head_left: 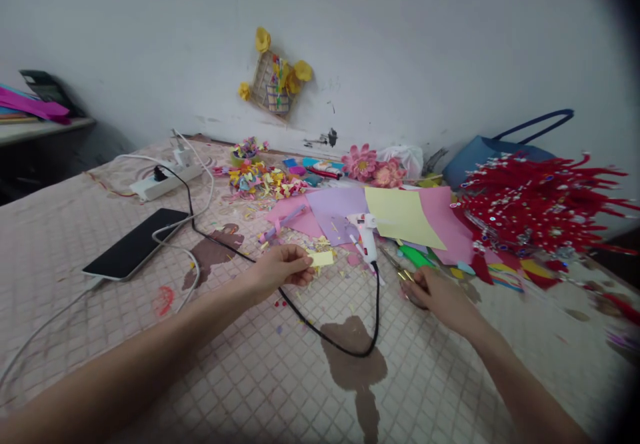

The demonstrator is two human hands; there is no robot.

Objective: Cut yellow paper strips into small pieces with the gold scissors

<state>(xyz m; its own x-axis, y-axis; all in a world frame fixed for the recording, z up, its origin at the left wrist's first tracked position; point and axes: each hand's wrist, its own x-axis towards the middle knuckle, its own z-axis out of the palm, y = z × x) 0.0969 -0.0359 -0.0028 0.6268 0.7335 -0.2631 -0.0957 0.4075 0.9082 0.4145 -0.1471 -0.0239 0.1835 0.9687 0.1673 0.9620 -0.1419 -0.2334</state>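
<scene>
Between the thumb and fingers of my left hand [287,265] is a small strip of pale yellow paper [323,259]. My right hand [431,289] is closed on a pair of scissors [405,275] with gold-coloured parts near the grip; the blades point up and left toward the glue gun. That white glue gun [369,239] lies between my hands, nozzle up and left, its black cord [320,329] looping below. Behind it are a yellow paper sheet [403,214], a purple sheet [337,211] and pink sheets [453,221]. A bright green object [416,256] lies beside the scissors.
On the left are a tablet-like device [135,244] and a white power strip [163,183] with cables. Colourful paper scraps [267,181] lie at the back. Pink flowers [360,163] stand near the wall. Red beaded decorations [540,204] and a blue bag [475,154] occupy the right.
</scene>
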